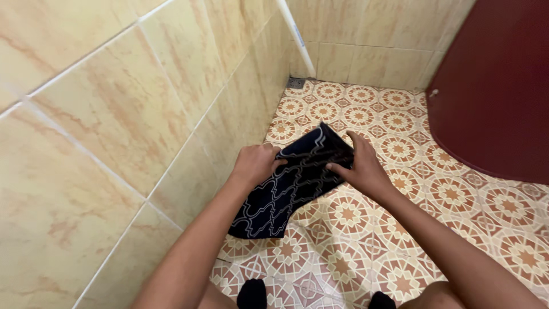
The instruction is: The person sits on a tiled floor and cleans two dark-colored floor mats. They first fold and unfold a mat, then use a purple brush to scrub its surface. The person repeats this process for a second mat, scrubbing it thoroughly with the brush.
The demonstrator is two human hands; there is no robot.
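Observation:
I hold a dark navy cloth (289,189) with a white lattice pattern in front of me, above the patterned floor. My left hand (254,164) grips its left edge with the fingers curled into the fabric. My right hand (360,167) clasps the cloth's upper right part, thumb on top. The lower end of the cloth hangs down loose toward the floor near the wall.
A beige marbled tile wall (114,131) rises close on the left. The floor (457,194) has orange and white ornamental tiles. A dark red door (497,86) stands at the right. A white pipe (297,37) and a floor drain (295,83) sit in the far corner. My dark-socked feet (251,293) show below.

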